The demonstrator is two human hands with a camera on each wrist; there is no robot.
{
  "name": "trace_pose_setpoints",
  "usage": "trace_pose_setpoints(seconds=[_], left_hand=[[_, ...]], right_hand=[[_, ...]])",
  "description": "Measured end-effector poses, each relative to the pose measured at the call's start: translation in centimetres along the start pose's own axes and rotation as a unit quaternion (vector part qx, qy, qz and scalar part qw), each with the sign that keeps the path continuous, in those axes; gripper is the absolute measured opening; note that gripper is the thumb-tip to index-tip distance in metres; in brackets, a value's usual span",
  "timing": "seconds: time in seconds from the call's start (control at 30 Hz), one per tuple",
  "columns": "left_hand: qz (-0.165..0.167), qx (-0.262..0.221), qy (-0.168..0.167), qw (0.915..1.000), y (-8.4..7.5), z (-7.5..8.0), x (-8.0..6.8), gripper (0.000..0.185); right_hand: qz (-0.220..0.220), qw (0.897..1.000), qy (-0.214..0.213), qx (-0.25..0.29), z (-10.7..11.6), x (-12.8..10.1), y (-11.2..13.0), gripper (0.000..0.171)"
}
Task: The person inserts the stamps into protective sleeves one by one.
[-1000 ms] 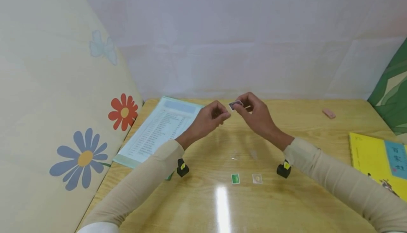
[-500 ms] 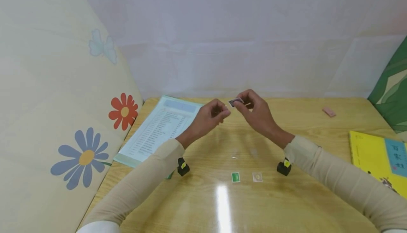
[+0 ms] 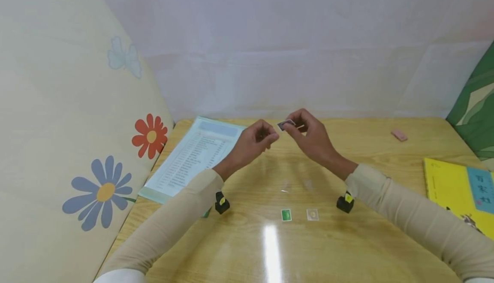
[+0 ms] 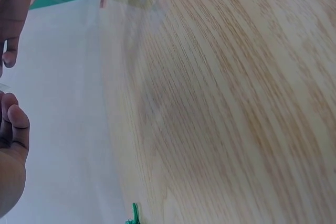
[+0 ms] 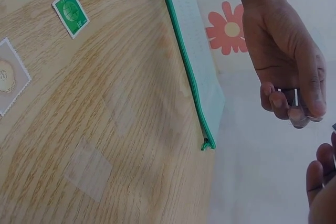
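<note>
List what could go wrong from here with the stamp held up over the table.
1. The right hand pinches the dark stamp only at an edge, high above the table; a slack grip could let it drop.
2. The left hand pinches something clear and hard to see; it might crease or stick askew.
3. The green stamp and pale stamp lie loose near the sleeves, which could sweep them off.

We see a light wooden table (image 3: pixel 386 154) with a glossy top, where a bright streak of overhead light (image 3: pixel 271 248) is reflected. Behind it stands a plain white wall (image 3: pixel 289 51). On our left leans a cream panel (image 3: pixel 58 115) printed with flowers; at the far right edge shows a green leaf-patterned panel (image 3: pixel 476 107).
</note>
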State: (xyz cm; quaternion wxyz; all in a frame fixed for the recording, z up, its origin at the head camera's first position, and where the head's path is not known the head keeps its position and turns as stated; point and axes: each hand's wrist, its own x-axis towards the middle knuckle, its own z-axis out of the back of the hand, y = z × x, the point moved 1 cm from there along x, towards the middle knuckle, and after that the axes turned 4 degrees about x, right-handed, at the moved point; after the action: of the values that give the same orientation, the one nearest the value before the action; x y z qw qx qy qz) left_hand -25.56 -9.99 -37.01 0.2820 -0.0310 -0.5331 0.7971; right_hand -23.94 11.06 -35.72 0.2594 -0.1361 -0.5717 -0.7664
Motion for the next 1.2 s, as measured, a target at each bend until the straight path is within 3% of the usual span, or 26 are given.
trace_pose_setpoints(seconds=[0.53, 1.0, 1.2], left_hand=[[0.003, 0.029, -0.018, 0.9994, -0.57, -0.27, -0.07, 0.018], [-0.017, 0.041, -0.018, 0.9988, 0.05, -0.16, 0.05, 0.021], [-0.007, 0.032, -0.027, 0.9991, 0.03, -0.06, 0.07, 0.024]], right_hand=[[-0.031, 0.999, 0.002, -0.022, -0.13, 0.0, 0.35, 0.021], [-0.055, 0.997, 0.046, -0.036, -0.08, 0.12, 0.35, 0.022], [-0.038, 0.998, 0.022, -0.038, -0.07, -0.02, 0.29, 0.027]])
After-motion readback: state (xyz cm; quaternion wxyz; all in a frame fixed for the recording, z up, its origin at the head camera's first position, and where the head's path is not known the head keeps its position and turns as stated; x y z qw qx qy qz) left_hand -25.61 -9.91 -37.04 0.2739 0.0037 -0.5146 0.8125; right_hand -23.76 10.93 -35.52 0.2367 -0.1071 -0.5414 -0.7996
